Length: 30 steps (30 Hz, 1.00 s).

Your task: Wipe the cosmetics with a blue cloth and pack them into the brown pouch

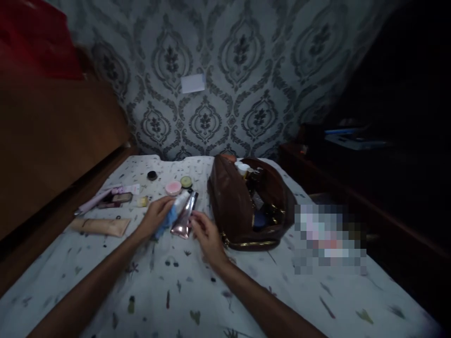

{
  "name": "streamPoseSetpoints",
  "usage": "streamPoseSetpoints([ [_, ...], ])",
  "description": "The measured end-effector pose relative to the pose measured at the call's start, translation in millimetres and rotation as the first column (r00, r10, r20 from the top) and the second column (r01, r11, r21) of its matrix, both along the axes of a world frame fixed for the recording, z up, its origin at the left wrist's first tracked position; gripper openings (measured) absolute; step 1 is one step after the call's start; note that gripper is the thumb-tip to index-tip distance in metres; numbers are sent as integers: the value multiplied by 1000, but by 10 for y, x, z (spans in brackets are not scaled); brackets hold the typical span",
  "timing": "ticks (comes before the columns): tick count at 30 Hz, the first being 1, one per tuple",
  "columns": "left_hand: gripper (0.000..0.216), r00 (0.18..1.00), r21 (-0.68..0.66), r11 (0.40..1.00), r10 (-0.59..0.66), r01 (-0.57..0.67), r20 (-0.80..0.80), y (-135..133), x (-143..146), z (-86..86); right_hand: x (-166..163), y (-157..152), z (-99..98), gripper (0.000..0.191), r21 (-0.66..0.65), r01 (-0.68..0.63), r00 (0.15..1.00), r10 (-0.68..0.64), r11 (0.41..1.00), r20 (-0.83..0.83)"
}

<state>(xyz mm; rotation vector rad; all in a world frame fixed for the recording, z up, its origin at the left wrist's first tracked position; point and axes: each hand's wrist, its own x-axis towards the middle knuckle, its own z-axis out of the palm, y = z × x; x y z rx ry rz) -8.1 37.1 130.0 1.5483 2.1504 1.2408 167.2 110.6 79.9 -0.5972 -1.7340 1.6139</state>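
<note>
My left hand (157, 217) is closed around a blue and white tube (175, 211), held low over the patterned sheet (176, 291). My right hand (207, 237) hovers just right of a rose-gold tube (185, 217) that lies on the sheet; its fingers are loosely curled and blurred, and nothing shows in them. An open brown cosmetics bag (234, 206) full of small bottles and jars stands right beside my right hand.
Left of my hands lie a beige tube (100, 226), a pink pen-like stick (95, 199), a compact (118, 198), a pink jar (173, 188), a green-lidded jar (186, 181) and a small black jar (152, 175). A wooden headboard stands on the left, dark furniture on the right.
</note>
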Motion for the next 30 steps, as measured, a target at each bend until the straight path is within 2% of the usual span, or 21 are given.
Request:
streamPoseSetpoints([
  [3,36,991,92,987,-130,130,-4,-26,172,-136,-57,52,-28,59,-159,2,998,-12,987,-60],
  [7,34,948,125,952,-254,281,-193,-95,242,-280,-88,58,-1,61,-261,67,994,-88,963,-69],
  [13,36,879,123,948,-217,293,-424,-199,228,-311,-68,3,89,65,-399,93,981,-153,912,-122],
  [17,38,848,93,959,-188,267,-495,-212,181,-306,-77,-49,148,66,-491,117,976,-191,863,-103],
  [20,39,848,81,961,-191,264,-494,-216,153,-325,-76,-81,176,66,-498,117,982,-175,859,-72],
  [30,39,860,92,965,-175,247,-479,-231,161,-363,-75,-57,112,57,-381,70,990,-111,922,-87],
])
